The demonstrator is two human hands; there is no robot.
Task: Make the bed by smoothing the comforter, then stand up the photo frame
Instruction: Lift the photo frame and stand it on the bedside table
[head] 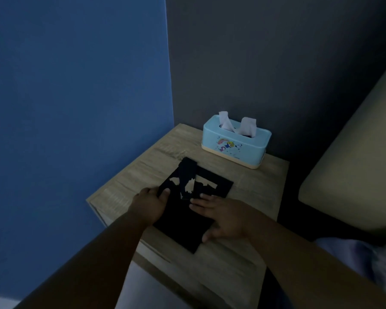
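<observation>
Both hands are on the photo frame (178, 221), which lies flat on the wooden surface (243, 179), nearer than the tissue box (234, 143) and apart from it. The left hand (151, 202) pinches the frame's left edge with the thumb on top, probably to tip that side up. The right hand (223, 216) rests on the frame with straight, spread fingers, likely to stop it sliding. A prop leg (186, 172) shows on top, so the back seems to face upward. The frame lies partly under both hands and is not yet upright.
</observation>
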